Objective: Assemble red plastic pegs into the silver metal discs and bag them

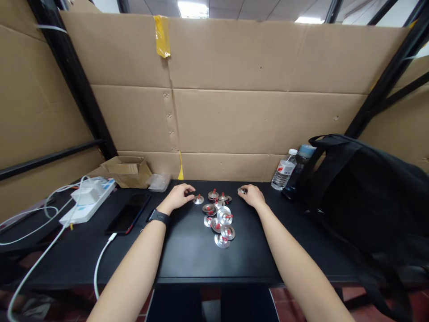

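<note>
Several small silver finger cymbals (224, 215) with red loops lie in a loose cluster on the black table (187, 257), some overlapping. My left hand (178, 197), with a dark band on the wrist, rests left of the cluster. Its fingers are bent but apart, with nothing visible in them. A single finger cymbal (198, 199) lies flat just beyond its fingertips. On the right side of the cluster, my right hand (252, 195) pinches another finger cymbal (241, 191), partly hidden by the fingers.
A black backpack (365, 201) and two bottles, one a clear water bottle (284, 170), stand at the right. On the left are a phone (129, 213), a white power strip (89, 203) with cables, a small cardboard box (130, 172) and a plastic bag (159, 182). Cardboard walls (231, 120) enclose the table.
</note>
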`<state>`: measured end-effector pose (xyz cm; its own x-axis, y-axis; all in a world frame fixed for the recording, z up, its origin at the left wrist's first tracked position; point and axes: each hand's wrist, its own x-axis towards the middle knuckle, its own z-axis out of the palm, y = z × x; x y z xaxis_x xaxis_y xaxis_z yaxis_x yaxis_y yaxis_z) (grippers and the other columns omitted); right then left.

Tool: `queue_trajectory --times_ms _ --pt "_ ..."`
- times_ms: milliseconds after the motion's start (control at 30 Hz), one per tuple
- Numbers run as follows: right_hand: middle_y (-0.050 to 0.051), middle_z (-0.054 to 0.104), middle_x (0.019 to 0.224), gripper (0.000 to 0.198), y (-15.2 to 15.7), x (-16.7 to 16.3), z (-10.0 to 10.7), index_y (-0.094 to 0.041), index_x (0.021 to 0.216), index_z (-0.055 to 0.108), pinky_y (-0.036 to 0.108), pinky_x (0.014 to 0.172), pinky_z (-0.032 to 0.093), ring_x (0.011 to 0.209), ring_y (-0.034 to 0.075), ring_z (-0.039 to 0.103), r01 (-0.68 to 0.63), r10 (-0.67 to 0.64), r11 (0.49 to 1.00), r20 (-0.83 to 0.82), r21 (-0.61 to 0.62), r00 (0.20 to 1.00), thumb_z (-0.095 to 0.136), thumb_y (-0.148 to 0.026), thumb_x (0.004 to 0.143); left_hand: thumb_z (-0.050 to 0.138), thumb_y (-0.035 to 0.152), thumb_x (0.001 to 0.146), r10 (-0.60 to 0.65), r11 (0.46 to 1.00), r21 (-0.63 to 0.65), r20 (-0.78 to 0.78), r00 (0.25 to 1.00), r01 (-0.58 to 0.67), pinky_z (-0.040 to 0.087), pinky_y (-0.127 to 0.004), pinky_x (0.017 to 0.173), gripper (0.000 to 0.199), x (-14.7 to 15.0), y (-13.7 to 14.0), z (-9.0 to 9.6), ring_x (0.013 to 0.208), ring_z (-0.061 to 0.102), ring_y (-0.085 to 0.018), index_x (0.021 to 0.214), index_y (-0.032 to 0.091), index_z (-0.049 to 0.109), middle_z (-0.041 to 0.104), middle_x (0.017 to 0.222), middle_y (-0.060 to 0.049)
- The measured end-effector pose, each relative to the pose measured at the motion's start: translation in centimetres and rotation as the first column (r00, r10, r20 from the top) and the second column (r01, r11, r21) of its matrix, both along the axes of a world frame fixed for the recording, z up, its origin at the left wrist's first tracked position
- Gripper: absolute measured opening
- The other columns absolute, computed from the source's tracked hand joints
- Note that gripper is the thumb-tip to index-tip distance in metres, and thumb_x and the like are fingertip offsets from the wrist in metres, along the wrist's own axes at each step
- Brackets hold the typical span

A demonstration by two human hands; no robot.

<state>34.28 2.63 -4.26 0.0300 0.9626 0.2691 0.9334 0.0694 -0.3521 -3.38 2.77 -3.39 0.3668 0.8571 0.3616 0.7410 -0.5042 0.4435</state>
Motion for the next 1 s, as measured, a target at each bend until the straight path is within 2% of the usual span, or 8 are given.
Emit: queue_trajectory --times_ms 100,200,333,633,733,833,933,1000 --pt "0.013 0.072 0.121 0.034 -0.3 -0.5 0.1 -0.026 0.119 0.075 0.04 0.091 0.049 0.112 0.031 0.064 -0.001 0.001 1.0 0.06 0.0 0.998 0.065 -0.035 0.088 0.07 0.032 0.084 -0.08 0.997 -0.022 -0.067 0.995 0.078 0.052 -0.028 0.08 0.025 1.8 -0.6 0.2 0.089 0.069 -0.021 0.104 0.02 0.077 0.076 0.101 -0.007" --pt "0.015 0.068 0.128 0.039 -0.5 -1.0 0.3 -0.025 0.125 0.072 0.046 0.093 0.048 0.116 0.035 0.06 0.009 -0.011 1.0 0.097 0.026 0.995 0.064 -0.031 0.087 0.066 0.028 0.086 -0.047 0.999 0.008 -0.104 0.993 0.048 0.05 -0.028 0.079 0.015 2.8 -0.8 -0.1 0.086 0.069 -0.021 0.093 0.02 0.077 0.075 0.094 -0.007" --pt "0.016 0.068 0.123 0.033 -0.7 -1.4 0.3 -0.024 0.116 0.075 0.049 0.095 0.046 0.116 0.035 0.059 -0.001 -0.003 0.999 0.135 0.032 0.991 0.066 -0.028 0.085 0.065 0.028 0.087 -0.012 1.0 0.016 -0.109 0.994 0.014 0.049 -0.027 0.076 0.013 3.3 -1.0 -0.5 0.083 0.068 -0.02 0.088 0.021 0.076 0.074 0.091 -0.007" --pt "0.016 0.072 0.113 0.033 -0.9 -1.2 0.5 -0.025 0.112 0.078 0.042 0.086 0.052 0.103 0.032 0.067 0.024 -0.021 0.999 0.076 -0.033 0.997 0.067 -0.025 0.081 0.064 0.025 0.089 0.019 0.997 0.071 -0.099 0.995 -0.012 0.048 -0.028 0.078 0.012 4.4 -1.6 -0.2 0.088 0.067 -0.021 0.089 0.023 0.076 0.074 0.094 -0.005" --pt "0.015 0.073 0.108 0.027 -1.1 -1.2 0.9 -0.024 0.106 0.08 0.041 0.086 0.052 0.103 0.032 0.068 0.023 -0.022 1.0 0.074 -0.009 0.997 0.068 -0.023 0.082 0.062 0.026 0.092 0.019 0.996 0.092 -0.068 0.997 -0.013 0.047 -0.029 0.078 0.015 4.1 -1.5 0.2 0.087 0.067 -0.021 0.093 0.023 0.077 0.075 0.095 -0.004" --pt "0.014 0.072 0.112 0.025 -1.5 -2.0 1.5 -0.021 0.106 0.079 0.04 0.095 0.051 0.108 0.028 0.066 -0.127 0.128 0.985 0.005 0.114 0.992 0.069 -0.022 0.083 0.061 0.028 0.095 0.0 0.992 0.123 -0.013 1.0 0.002 0.048 -0.029 0.081 0.018 4.0 -1.7 1.0 0.089 0.068 -0.021 0.096 0.023 0.078 0.076 0.097 -0.005" --pt "0.01 0.071 0.116 0.034 -2.4 -3.9 2.1 -0.021 0.117 0.074 0.038 0.096 0.051 0.107 0.024 0.067 -0.417 0.447 0.884 -0.119 0.214 0.887 0.074 -0.027 0.083 0.06 0.029 0.097 -0.08 0.985 0.159 0.033 0.996 0.073 0.048 -0.031 0.085 0.019 4.6 -2.3 1.9 0.093 0.067 -0.021 0.099 0.022 0.078 0.076 0.099 -0.005" --pt "0.009 0.072 0.118 0.043 -3.3 -5.7 2.4 -0.022 0.121 0.071 0.038 0.094 0.052 0.104 0.023 0.069 -0.506 0.555 0.824 -0.186 0.254 0.811 0.08 -0.033 0.08 0.061 0.03 0.097 -0.14 0.976 0.175 0.04 0.989 0.131 0.048 -0.031 0.086 0.019 5.2 -2.9 2.4 0.094 0.067 -0.021 0.1 0.023 0.078 0.077 0.1 -0.004"
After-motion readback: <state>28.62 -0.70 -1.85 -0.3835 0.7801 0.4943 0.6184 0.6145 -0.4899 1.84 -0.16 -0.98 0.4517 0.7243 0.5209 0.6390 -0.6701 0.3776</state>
